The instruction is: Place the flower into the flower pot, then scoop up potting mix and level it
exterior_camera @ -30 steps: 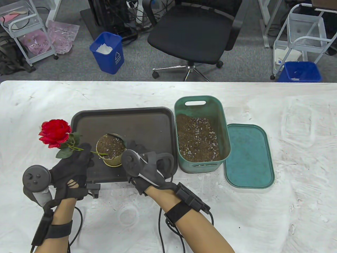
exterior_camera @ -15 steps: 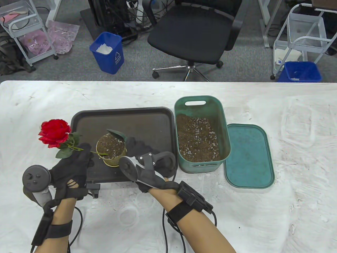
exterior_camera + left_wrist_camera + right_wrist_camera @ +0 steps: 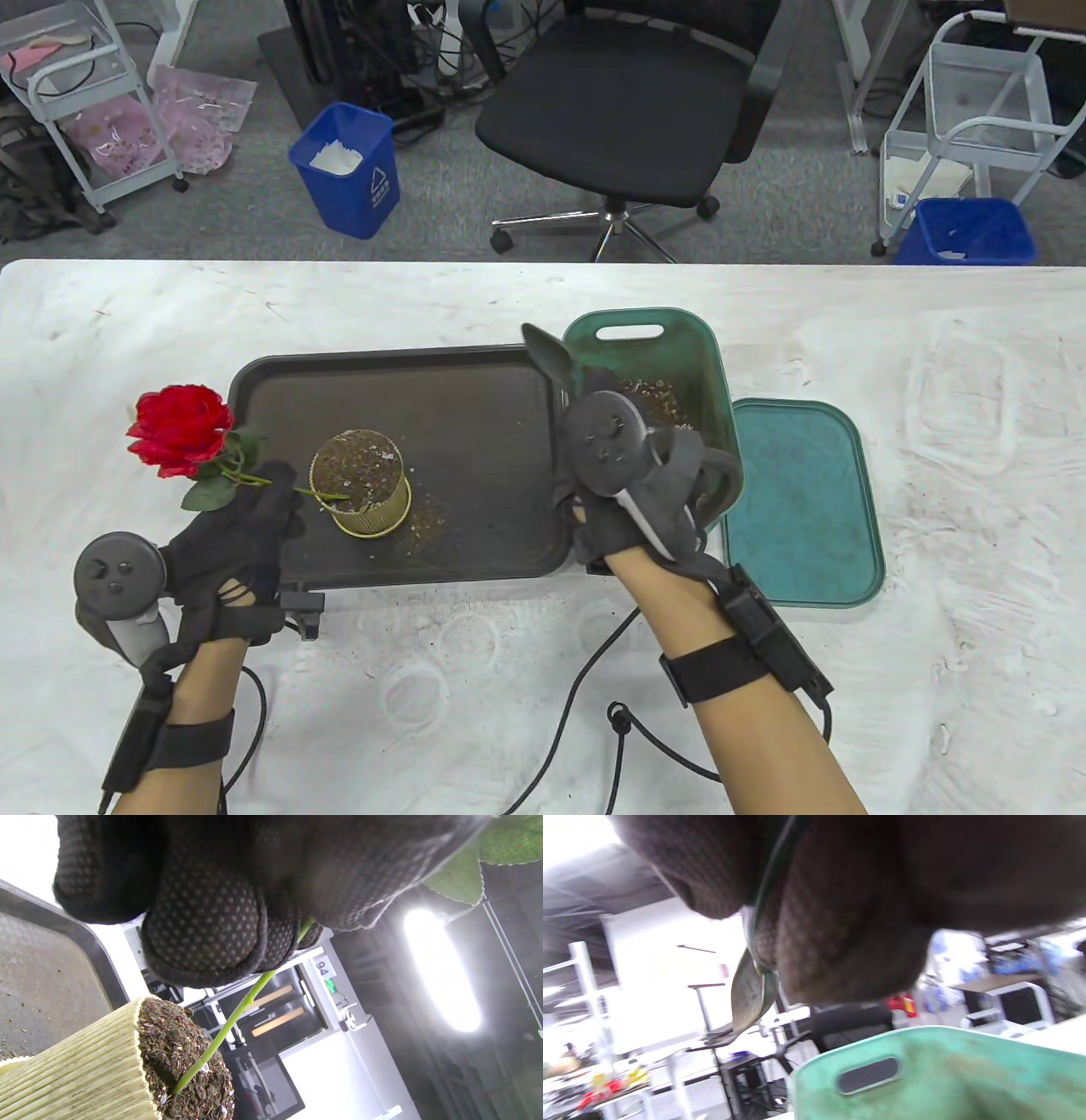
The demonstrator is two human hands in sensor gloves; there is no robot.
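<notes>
The gloved left hand [image 3: 233,543] pinches the thin green stem of the red artificial rose [image 3: 180,431], its fingers [image 3: 203,925] curled round the stem just above the soil; the bloom leans out to the left over the white table [image 3: 848,679], while the stem's lower end is stuck into the potting mix of the small ribbed yellow-green flower pot [image 3: 361,484]. That pot stands on a matching saucer in the front left part of the dark rectangular plastic tray [image 3: 441,399], with some soil grains scattered on the tray just right of it. The gloved right hand [image 3: 632,501] is over the near left part of the teal plastic bin of potting mix [image 3: 704,365], gripping a small dark green scoop [image 3: 550,361] whose blade points up and away above the tray's far right corner. The bin's flat teal lid [image 3: 802,501] lies on the table just right of the bin.
</notes>
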